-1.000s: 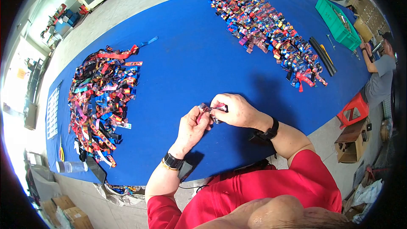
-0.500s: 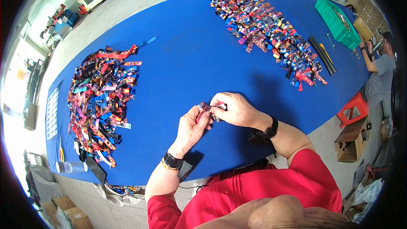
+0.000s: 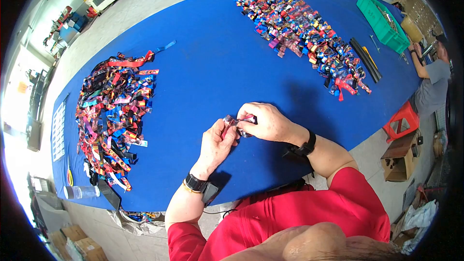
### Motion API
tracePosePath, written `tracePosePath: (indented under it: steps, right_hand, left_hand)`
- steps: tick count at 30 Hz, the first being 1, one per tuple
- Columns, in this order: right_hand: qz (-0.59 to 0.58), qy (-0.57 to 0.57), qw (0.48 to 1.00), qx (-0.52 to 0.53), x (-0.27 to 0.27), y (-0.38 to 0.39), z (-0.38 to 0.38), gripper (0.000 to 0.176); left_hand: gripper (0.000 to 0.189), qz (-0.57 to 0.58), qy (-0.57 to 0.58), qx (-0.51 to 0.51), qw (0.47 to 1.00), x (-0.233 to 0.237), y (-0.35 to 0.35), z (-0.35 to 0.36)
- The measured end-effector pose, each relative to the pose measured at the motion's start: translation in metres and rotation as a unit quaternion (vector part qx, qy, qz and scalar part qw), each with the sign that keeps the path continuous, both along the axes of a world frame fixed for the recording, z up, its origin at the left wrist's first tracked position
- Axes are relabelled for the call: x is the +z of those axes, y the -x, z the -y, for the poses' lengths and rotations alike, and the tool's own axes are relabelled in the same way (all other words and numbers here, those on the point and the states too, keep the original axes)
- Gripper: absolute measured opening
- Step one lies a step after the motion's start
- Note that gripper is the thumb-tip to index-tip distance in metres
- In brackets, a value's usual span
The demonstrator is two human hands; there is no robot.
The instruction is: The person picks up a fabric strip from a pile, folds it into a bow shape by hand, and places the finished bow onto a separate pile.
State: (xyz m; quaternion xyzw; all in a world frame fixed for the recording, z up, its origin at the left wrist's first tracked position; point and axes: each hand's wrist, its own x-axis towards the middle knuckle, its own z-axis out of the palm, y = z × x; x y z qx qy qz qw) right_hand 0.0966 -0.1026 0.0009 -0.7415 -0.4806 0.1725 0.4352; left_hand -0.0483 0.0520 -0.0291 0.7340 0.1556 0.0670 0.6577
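Note:
Over the near part of the blue table, my two hands meet at a small folded ribbon strap [image 3: 230,120], dark and pink with a shiny look. My left hand [image 3: 215,146] pinches its left end between thumb and fingers. Close against it, my right hand [image 3: 267,122] grips the other end with fingers curled in. Much of the strap is hidden by the fingers. To the left lies a heap of long colourful ribbon straps [image 3: 113,111]. Beyond my right hand spreads a long band of small folded ribbon pieces [image 3: 302,31].
A green crate [image 3: 379,21] stands at the table's far right, near dark rods [image 3: 365,61] and a wrench. A clear bottle [image 3: 82,192] and a phone [image 3: 109,194] lie at the left edge. Another person [image 3: 431,84] works at the right, behind a red stool [image 3: 402,122].
My hands stay together on the strap, with only a slight shift of the fingers. The whole view has moved a little.

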Motion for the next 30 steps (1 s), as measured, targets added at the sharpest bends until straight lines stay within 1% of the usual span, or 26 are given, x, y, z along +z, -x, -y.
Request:
tracePosePath:
  steps: [2, 5, 8, 11, 13, 14, 15, 17, 19, 21, 23, 25, 26, 27, 30]
  right_hand:
    - [0.003, 0.012, 1.0, 0.0, -0.001, 0.0, 0.0, 0.016]
    - [0.011, -0.007, 1.0, 0.0, -0.001, -0.001, 0.001, 0.014]
    - [0.005, -0.003, 1.0, 0.001, 0.006, -0.002, 0.002, 0.013]
    - [-0.057, 0.025, 0.998, -0.027, 0.012, -0.007, 0.003, 0.011]
    - [-0.045, 0.011, 0.998, -0.045, 0.018, -0.011, 0.005, 0.01]
    - [-0.066, 0.005, 0.997, -0.051, 0.023, -0.013, 0.008, 0.011]
    - [-0.086, 0.0, 0.995, -0.057, 0.029, -0.015, 0.012, 0.011]
    - [-0.06, 0.001, 0.996, -0.07, 0.04, -0.022, 0.022, 0.01]
    - [-0.008, 0.009, 0.996, -0.086, 0.046, -0.033, 0.034, 0.009]
    - [0.049, -0.022, 0.995, -0.085, 0.05, -0.049, 0.049, 0.011]
    - [0.067, 0.029, 0.991, -0.112, 0.054, -0.068, 0.061, 0.011]
    - [0.049, 0.073, 0.983, -0.163, 0.062, -0.084, 0.068, 0.017]
    - [0.07, 0.1, 0.976, -0.179, 0.063, -0.096, 0.071, 0.018]
    - [0.132, 0.103, 0.965, -0.203, 0.069, -0.1, 0.075, 0.018]
    - [0.209, 0.099, 0.95, -0.211, 0.059, -0.139, 0.083, 0.023]
  left_hand:
    - [0.014, -0.001, 0.007, 0.003, 1.0, -0.001, 0.0, 0.001]
    - [0.015, -0.005, 0.016, 0.006, 1.0, 0.002, -0.001, 0.001]
    - [0.016, -0.013, 0.013, 0.005, 1.0, 0.006, -0.002, 0.001]
    - [0.018, -0.015, 0.025, 0.006, 1.0, 0.009, -0.002, -0.001]
    - [0.02, -0.002, 0.048, 0.008, 0.999, 0.004, -0.002, -0.003]
    - [0.022, 0.018, 0.074, 0.01, 0.997, -0.001, -0.003, -0.004]
    - [0.023, 0.02, 0.066, 0.007, 0.998, -0.004, -0.002, -0.005]
    - [0.023, 0.024, 0.052, 0.001, 0.998, -0.006, -0.003, -0.007]
    - [0.024, 0.01, 0.04, -0.002, 0.999, -0.002, -0.003, -0.006]
    - [0.025, 0.008, 0.036, -0.001, 0.999, 0.0, -0.003, -0.005]
    - [0.025, 0.003, 0.033, -0.002, 0.999, 0.002, -0.003, -0.005]
    - [0.026, -0.001, 0.032, -0.003, 0.999, 0.003, -0.002, -0.005]
    - [0.026, -0.001, 0.032, -0.004, 0.999, 0.004, -0.003, -0.005]
    - [0.027, -0.002, 0.032, -0.006, 0.999, 0.004, -0.003, -0.005]
    - [0.028, 0.007, 0.045, -0.009, 0.999, 0.002, -0.002, -0.006]
